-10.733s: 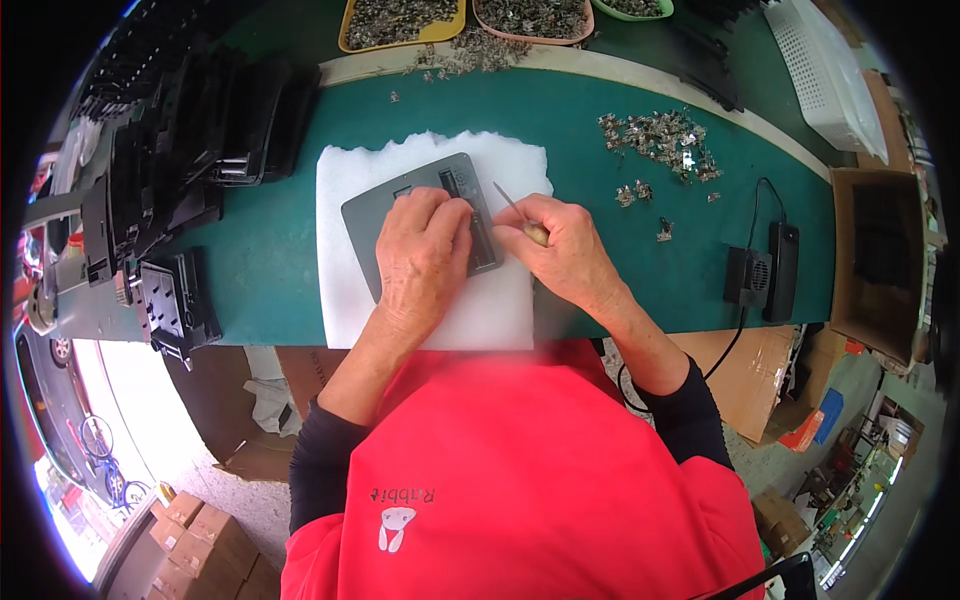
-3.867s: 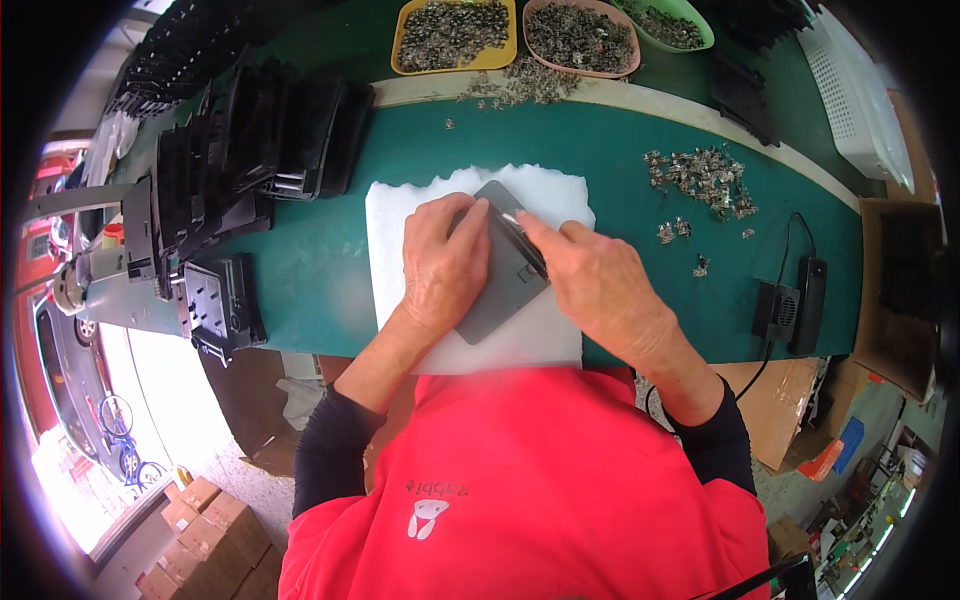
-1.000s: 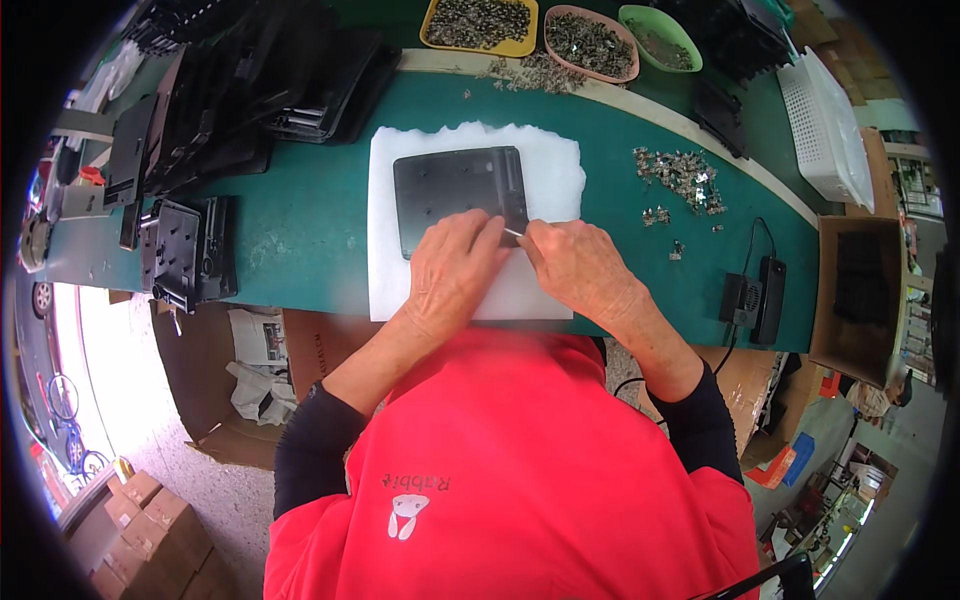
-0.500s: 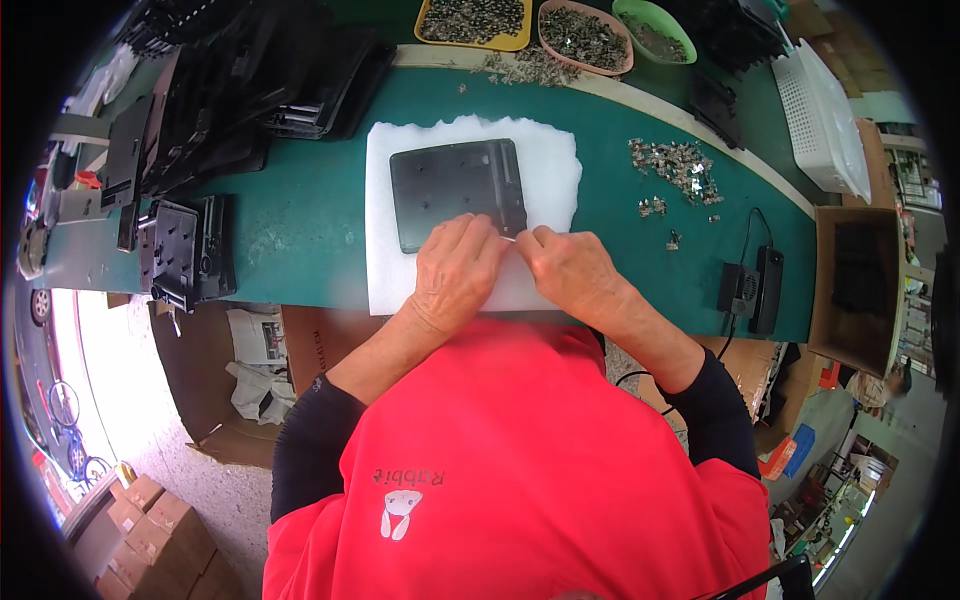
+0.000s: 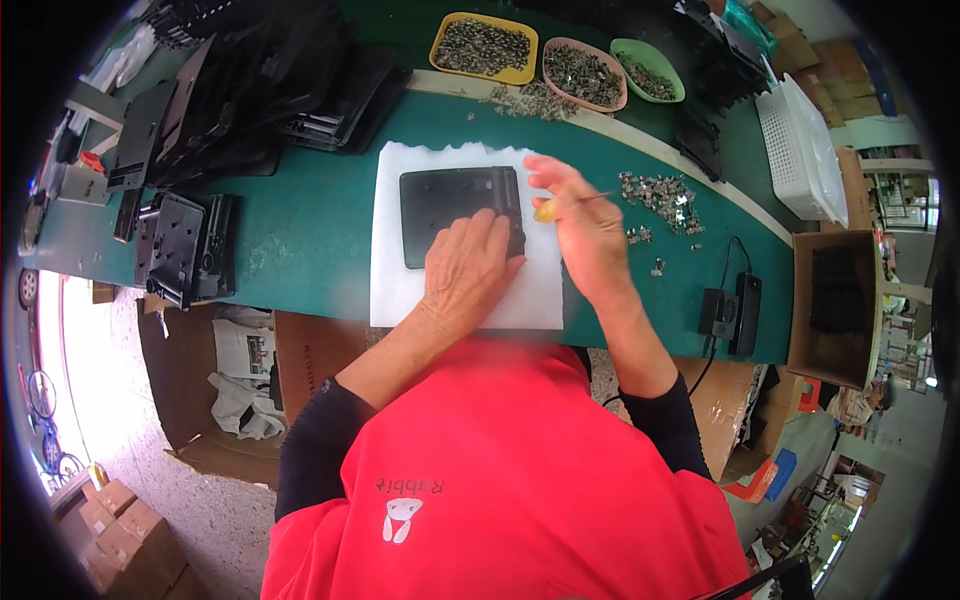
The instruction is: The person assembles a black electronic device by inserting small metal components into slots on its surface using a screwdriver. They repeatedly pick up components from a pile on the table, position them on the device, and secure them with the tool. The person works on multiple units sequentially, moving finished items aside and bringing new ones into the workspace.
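head view: a worker in a red top leans over a green bench (image 5: 300, 240). the left hand (image 5: 465, 270) lies palm-down, fingers loosely spread, on the lower right corner of a flat black panel (image 5: 450, 212), pinning it; it grips nothing. the panel sits square on a white foam sheet (image 5: 400, 290) at bench centre, its right edge just beside the right hand (image 5: 585, 235). that hand is lifted slightly off the sheet, curled around a small screwdriver (image 5: 560, 205) w/ a yellow handle; thumb and forefinger pinch the handle, other fingers fan upward, and the thin shaft points right toward a loose scatter of small metal parts (image 5: 660, 195). whether the tip carries a screw can't be told.

back of bench: a yellow tray (image 5: 440, 45), a pink tray (image 5: 550, 85) and a green tray (image 5: 625, 50) stand in a row, all filled w/ small metal hardware, more spilled in front. left: stacks of black panels (image 5: 250, 90) lean together, w/ a black bracket part (image 5: 175, 245) near the bench's near edge. right: a white slotted basket (image 5: 800, 150), a cardboard box (image 5: 840, 300), and a black charger-like unit w/ cable (image 5: 735, 310) well apart from the hands. below the bench, brown cartons (image 5: 300, 350) sit on the floor.
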`<state>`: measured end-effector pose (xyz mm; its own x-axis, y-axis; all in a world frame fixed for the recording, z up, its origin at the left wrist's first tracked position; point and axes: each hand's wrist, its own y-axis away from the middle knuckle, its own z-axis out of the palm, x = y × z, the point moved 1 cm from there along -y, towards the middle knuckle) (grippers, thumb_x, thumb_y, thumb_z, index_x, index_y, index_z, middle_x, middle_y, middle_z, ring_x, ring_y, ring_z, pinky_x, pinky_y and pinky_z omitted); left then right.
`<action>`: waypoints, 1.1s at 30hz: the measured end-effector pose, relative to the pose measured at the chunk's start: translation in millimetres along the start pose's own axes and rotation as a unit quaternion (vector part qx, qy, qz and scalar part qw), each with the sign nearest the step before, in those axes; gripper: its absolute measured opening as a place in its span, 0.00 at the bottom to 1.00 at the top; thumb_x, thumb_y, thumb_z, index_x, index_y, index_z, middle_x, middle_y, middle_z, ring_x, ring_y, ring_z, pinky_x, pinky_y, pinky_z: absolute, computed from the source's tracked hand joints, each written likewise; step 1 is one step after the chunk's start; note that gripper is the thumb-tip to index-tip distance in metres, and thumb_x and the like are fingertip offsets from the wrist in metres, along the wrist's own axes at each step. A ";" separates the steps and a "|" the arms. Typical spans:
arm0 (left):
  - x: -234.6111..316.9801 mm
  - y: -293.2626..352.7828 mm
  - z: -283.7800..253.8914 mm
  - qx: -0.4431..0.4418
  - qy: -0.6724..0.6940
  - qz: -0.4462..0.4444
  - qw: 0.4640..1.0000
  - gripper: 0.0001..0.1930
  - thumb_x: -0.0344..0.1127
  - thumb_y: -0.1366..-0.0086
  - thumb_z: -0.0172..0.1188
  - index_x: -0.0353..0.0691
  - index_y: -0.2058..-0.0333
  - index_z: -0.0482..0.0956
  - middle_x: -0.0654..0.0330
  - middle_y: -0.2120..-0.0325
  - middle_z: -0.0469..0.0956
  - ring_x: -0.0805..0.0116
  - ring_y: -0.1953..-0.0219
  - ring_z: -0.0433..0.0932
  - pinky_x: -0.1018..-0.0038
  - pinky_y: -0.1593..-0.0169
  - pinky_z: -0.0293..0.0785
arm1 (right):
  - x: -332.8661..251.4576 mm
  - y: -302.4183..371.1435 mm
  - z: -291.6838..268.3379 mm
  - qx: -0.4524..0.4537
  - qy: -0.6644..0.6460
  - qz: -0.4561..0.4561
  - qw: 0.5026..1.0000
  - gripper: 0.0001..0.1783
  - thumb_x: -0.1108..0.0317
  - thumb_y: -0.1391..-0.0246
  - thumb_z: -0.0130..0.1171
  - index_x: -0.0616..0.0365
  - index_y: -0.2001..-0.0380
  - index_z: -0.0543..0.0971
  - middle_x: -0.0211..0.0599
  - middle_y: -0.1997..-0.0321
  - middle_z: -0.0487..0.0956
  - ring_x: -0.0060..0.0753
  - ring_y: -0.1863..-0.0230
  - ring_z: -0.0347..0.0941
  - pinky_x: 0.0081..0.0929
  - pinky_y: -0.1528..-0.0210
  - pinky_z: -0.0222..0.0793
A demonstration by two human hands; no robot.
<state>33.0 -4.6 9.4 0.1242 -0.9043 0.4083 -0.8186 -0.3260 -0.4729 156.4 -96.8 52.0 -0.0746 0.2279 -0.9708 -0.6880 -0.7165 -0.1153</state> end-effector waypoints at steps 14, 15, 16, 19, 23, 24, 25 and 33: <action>-3.2 -3.6 0.3 0.024 0.013 0.001 1.000 0.21 0.36 0.55 0.69 0.39 0.61 0.74 0.62 0.68 0.71 0.63 0.66 0.73 0.68 0.65 0.68 | -7.5 22.8 -26.9 -0.092 0.183 0.129 0.970 0.10 0.74 0.36 0.53 0.68 0.56 0.78 0.41 0.58 0.77 0.31 0.63 0.81 0.23 0.65 0.81; -3.0 -4.3 0.0 0.027 0.025 -0.004 0.999 0.22 0.36 0.56 0.70 0.40 0.61 0.74 0.62 0.68 0.71 0.63 0.66 0.73 0.68 0.64 0.68 | -6.9 20.5 -25.2 -0.066 0.237 0.069 0.967 0.10 0.74 0.35 0.52 0.68 0.56 0.78 0.41 0.57 0.77 0.31 0.63 0.81 0.23 0.64 0.81; -2.3 -5.5 0.0 0.030 0.037 -0.008 0.999 0.22 0.36 0.56 0.70 0.40 0.61 0.74 0.62 0.67 0.71 0.63 0.65 0.73 0.68 0.64 0.68 | -5.6 16.4 -21.5 -0.040 0.290 0.008 0.956 0.10 0.74 0.35 0.52 0.69 0.56 0.78 0.41 0.56 0.77 0.32 0.62 0.81 0.23 0.63 0.81; -2.8 -6.0 1.3 0.029 0.040 -0.014 0.999 0.24 0.35 0.57 0.72 0.41 0.60 0.73 0.62 0.67 0.71 0.63 0.65 0.73 0.69 0.64 0.67 | 4.2 12.6 -20.3 -0.052 0.412 -0.129 0.901 0.09 0.77 0.37 0.53 0.68 0.55 0.78 0.41 0.55 0.76 0.31 0.63 0.81 0.24 0.61 0.80; -3.9 -5.9 2.9 0.026 0.042 -0.016 0.999 0.24 0.35 0.58 0.73 0.41 0.60 0.73 0.62 0.66 0.71 0.63 0.64 0.73 0.68 0.64 0.67 | 12.7 14.6 -8.4 -0.050 0.447 -0.216 0.866 0.11 0.81 0.41 0.56 0.65 0.55 0.78 0.43 0.56 0.77 0.34 0.64 0.79 0.23 0.62 0.79; -4.0 -5.7 2.9 0.027 0.042 -0.018 0.999 0.25 0.35 0.58 0.73 0.41 0.60 0.74 0.62 0.66 0.72 0.63 0.64 0.73 0.69 0.64 0.68 | 13.3 14.6 -7.9 -0.050 0.465 -0.238 0.851 0.11 0.81 0.42 0.56 0.65 0.55 0.78 0.43 0.56 0.77 0.34 0.64 0.79 0.24 0.63 0.80; -4.0 -5.3 2.7 0.027 0.043 -0.019 0.999 0.25 0.35 0.58 0.73 0.41 0.59 0.74 0.62 0.66 0.72 0.63 0.64 0.73 0.69 0.64 0.68 | 14.0 14.6 -7.5 -0.049 0.483 -0.259 0.835 0.11 0.82 0.42 0.56 0.64 0.55 0.78 0.43 0.57 0.77 0.35 0.64 0.79 0.24 0.63 0.80; -4.1 -3.6 4.2 0.023 0.031 -0.008 0.999 0.26 0.36 0.57 0.72 0.39 0.57 0.74 0.61 0.63 0.73 0.63 0.63 0.73 0.68 0.62 0.68 | 20.7 6.3 -11.9 -0.057 0.458 -0.251 0.851 0.15 0.83 0.48 0.59 0.62 0.55 0.78 0.42 0.59 0.77 0.42 0.63 0.77 0.29 0.65 0.76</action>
<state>37.8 -0.9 6.1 0.1013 -0.8808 0.4626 -0.7900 -0.3539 -0.5006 159.1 -104.4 28.7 0.8380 -0.0474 -0.5436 -0.3884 -0.7516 -0.5332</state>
